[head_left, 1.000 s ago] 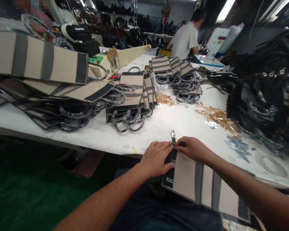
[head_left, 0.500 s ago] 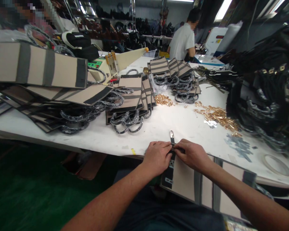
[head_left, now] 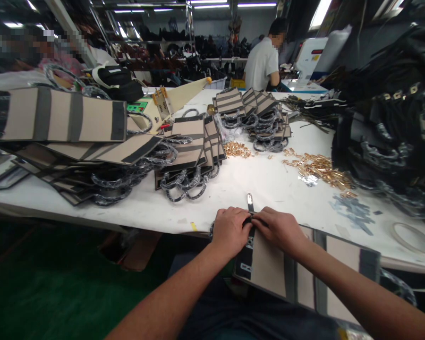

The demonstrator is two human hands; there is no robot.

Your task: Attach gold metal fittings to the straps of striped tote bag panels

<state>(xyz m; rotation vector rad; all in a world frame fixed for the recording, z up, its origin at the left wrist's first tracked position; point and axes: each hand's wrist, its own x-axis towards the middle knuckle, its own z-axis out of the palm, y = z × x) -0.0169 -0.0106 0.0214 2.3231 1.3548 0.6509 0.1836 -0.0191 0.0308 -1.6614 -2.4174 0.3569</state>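
Head view, black strap [head_left: 250, 207] pinched by left hand [head_left: 231, 231], right hand [head_left: 280, 229], tip [head_left: 250, 199] jutting beyond

The forearms [head_left: 184, 288] are bare, the clothing [head_left: 233, 314] dark

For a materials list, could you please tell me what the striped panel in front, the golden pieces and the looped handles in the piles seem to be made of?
Striped panel: perhaps stiff board, matt; straight edges, no shine.
Golden pieces: probably metal or plated plastic, polished; bright glints.
Looped handles: apparently wrapped in clear, glossy plastic film, shown by crinkled highlights; dark core unclear.
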